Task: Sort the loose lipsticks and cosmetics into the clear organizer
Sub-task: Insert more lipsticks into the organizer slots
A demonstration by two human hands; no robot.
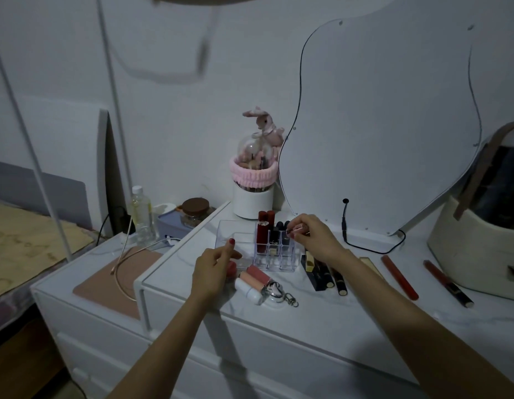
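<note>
The clear organizer [274,256] stands on the white dresser top with two tall dark red tubes [264,226] and a few dark lipsticks [280,227] in its back slots. My right hand [313,236] pinches a small rose-gold lipstick [297,228] over the organizer's right slots. My left hand [214,267] hovers at the organizer's left, fingers loosely curled over a small red item [231,269]; whether it grips it is unclear. Pink lip gloss tubes [254,279] and a heart keychain [276,292] lie in front. Black-and-gold lipsticks [322,273] lie to the right.
Two long red tubes [399,276] [447,283] lie further right, near a cream bag [474,243]. A wavy mirror [379,125] with a black cable [365,246] leans at the back. A white brush holder [252,197] stands behind the organizer. A bottle [140,214] and jar [195,211] stand left.
</note>
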